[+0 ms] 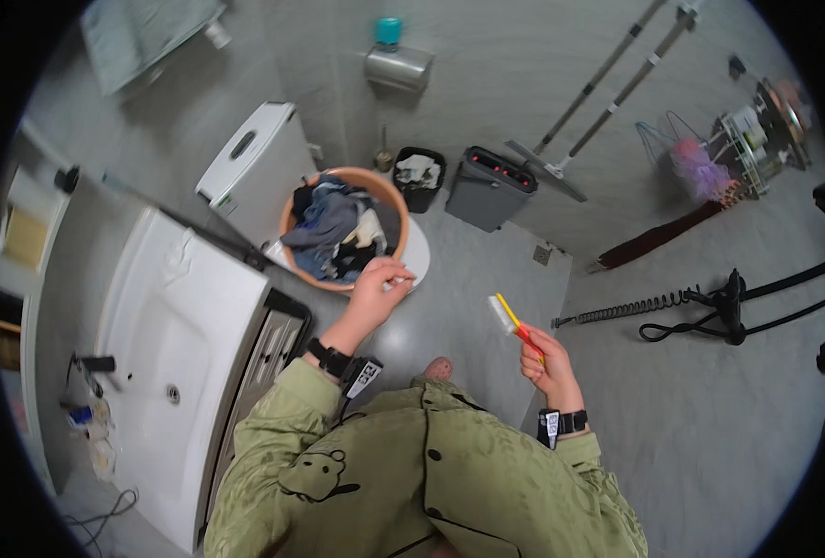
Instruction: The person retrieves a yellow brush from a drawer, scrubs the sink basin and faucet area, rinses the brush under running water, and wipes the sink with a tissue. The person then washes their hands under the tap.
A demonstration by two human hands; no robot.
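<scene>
In my right hand is a small scrubbing brush with a red and yellow handle and white bristles; its bristle end points up and to the left, away from me. My left hand is raised near the front rim of an orange tub, fingers curled toward the thumb. Whether anything small sits between those fingertips I cannot make out. Dark, blue and grey clothes are heaped in the tub, with a cream piece among them. The tub rests on the white toilet.
At my left is a white washbasin on a cabinet. Beyond the toilet stand a black bin and a grey bucket. Mop poles lean at the wall. A coiled hose and a closed brown umbrella are right.
</scene>
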